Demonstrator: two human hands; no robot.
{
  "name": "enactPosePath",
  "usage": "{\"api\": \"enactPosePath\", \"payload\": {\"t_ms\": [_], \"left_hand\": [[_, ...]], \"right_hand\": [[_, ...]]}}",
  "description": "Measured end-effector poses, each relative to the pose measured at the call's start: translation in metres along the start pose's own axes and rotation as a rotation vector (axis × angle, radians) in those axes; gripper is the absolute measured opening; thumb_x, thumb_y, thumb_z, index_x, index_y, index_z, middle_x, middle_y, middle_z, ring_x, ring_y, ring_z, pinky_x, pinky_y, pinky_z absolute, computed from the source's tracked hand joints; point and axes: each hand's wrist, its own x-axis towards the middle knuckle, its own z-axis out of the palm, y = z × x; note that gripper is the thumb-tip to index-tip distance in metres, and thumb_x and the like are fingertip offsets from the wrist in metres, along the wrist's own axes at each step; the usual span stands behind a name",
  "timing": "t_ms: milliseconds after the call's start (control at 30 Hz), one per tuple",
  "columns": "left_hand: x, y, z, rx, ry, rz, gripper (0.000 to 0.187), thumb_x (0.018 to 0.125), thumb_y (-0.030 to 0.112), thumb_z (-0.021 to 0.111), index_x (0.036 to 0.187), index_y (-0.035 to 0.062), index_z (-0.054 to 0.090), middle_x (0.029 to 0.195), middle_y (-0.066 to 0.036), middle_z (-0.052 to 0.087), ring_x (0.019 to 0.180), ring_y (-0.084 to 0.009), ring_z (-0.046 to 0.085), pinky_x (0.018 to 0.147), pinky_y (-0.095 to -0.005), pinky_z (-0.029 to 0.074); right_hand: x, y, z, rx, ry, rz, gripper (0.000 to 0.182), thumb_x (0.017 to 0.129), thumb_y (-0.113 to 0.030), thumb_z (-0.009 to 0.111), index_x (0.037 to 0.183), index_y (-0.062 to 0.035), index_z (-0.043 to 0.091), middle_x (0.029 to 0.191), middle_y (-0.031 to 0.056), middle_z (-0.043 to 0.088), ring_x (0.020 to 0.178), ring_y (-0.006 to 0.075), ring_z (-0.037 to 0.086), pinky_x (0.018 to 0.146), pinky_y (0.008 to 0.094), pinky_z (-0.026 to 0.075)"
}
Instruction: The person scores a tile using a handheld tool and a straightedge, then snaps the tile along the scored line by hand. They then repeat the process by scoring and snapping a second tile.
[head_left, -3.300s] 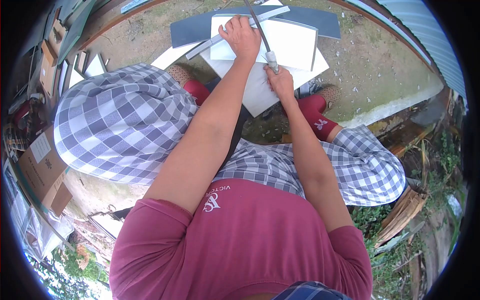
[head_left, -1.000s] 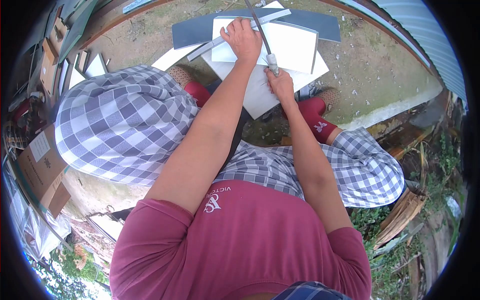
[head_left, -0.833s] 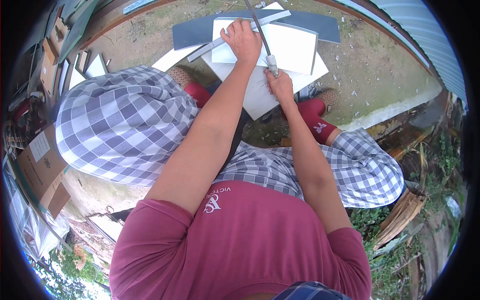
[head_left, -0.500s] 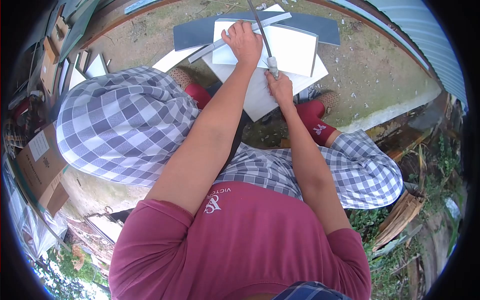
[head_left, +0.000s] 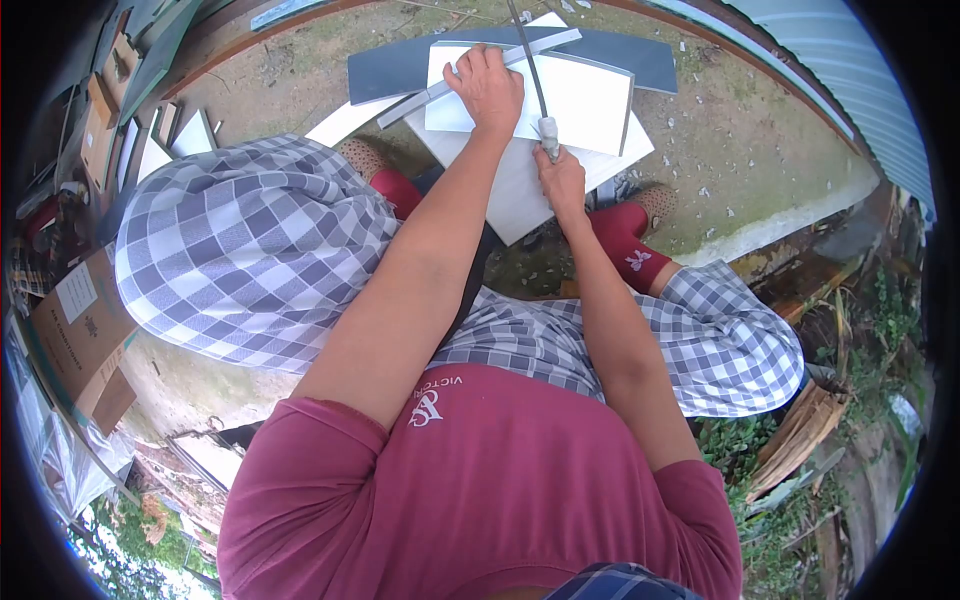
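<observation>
My left hand (head_left: 489,88) is closed over a narrow grey metal bar (head_left: 552,42), its curled fingers pressing the bar onto a white panel (head_left: 590,105). The bar lies slantwise across the panel. Lower down, my right hand (head_left: 563,182) wraps the pale, tape-like handle (head_left: 548,132) of a long thin dark tool. The tool's dark shaft (head_left: 529,60) runs up over the panel and crosses the bar. Beneath the panel are a dark grey board (head_left: 385,75) and a paler square board (head_left: 515,200), set at different angles.
My sock-covered feet in dotted shoes (head_left: 657,203) flank the boards. White offcuts (head_left: 195,133) lie at the left, near a cardboard box (head_left: 78,318). Small chips dot the concrete ground (head_left: 745,130). Corrugated sheet (head_left: 850,60) stands at the upper right, split wood (head_left: 800,440) at the lower right.
The tool's shaft and handle have shifted slightly to the right and down, with my right hand still around the handle. My left hand stays on the bar.
</observation>
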Motion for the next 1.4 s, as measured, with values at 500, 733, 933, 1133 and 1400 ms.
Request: {"api": "enactPosePath", "payload": {"t_ms": [500, 733, 933, 1133, 1400], "left_hand": [[-0.002, -0.001, -0.001, -0.078, -0.062, 0.013, 0.028, 0.068, 0.012, 0.068, 0.094, 0.0077, 0.060, 0.119, -0.014, 0.053, 0.113, -0.0286, 0.046, 0.104, -0.0557, 0.021], [-0.004, -0.005, -0.001, -0.085, -0.071, 0.047, 0.028, 0.067, 0.014, 0.068, 0.094, 0.0075, 0.063, 0.120, -0.015, 0.054, 0.111, -0.0286, 0.048, 0.103, -0.0540, 0.023], [-0.007, -0.007, -0.002, -0.082, -0.066, 0.079, 0.027, 0.066, 0.014, 0.067, 0.093, 0.0074, 0.065, 0.120, -0.014, 0.056, 0.109, -0.0286, 0.050, 0.102, -0.0531, 0.025], [-0.007, -0.008, -0.004, -0.049, -0.098, 0.100, 0.031, 0.067, 0.015, 0.067, 0.097, 0.0084, 0.064, 0.122, -0.013, 0.054, 0.111, -0.0281, 0.049, 0.102, -0.0536, 0.024], [-0.009, -0.006, -0.005, -0.032, -0.106, 0.102, 0.031, 0.068, 0.016, 0.067, 0.097, 0.0088, 0.063, 0.123, -0.013, 0.054, 0.112, -0.0279, 0.048, 0.102, -0.0541, 0.024]], "right_hand": [[-0.005, 0.004, -0.018, -0.078, -0.036, 0.030, 0.040, 0.089, -0.039, 0.054, 0.104, -0.0031, 0.065, 0.095, 0.0257, 0.066, 0.094, 0.0447, 0.061, 0.083, 0.0497, 0.046], [0.002, 0.023, -0.015, -0.140, 0.013, -0.037, 0.040, 0.089, -0.041, 0.057, 0.096, -0.0018, 0.065, 0.073, 0.0185, 0.065, 0.074, 0.0350, 0.065, 0.070, 0.0414, 0.048], [0.009, 0.012, -0.015, -0.157, 0.006, -0.035, 0.040, 0.089, -0.039, 0.057, 0.094, 0.0003, 0.064, 0.076, 0.0201, 0.066, 0.077, 0.0379, 0.065, 0.071, 0.0424, 0.048], [-0.014, 0.027, -0.015, -0.138, -0.029, 0.020, 0.041, 0.089, -0.037, 0.055, 0.103, 0.0004, 0.063, 0.094, 0.0285, 0.065, 0.093, 0.0469, 0.061, 0.085, 0.0514, 0.047], [0.002, -0.012, -0.017, -0.213, -0.019, -0.016, 0.039, 0.090, -0.035, 0.053, 0.102, 0.0007, 0.063, 0.093, 0.0279, 0.065, 0.092, 0.0472, 0.061, 0.083, 0.0514, 0.047]]}}
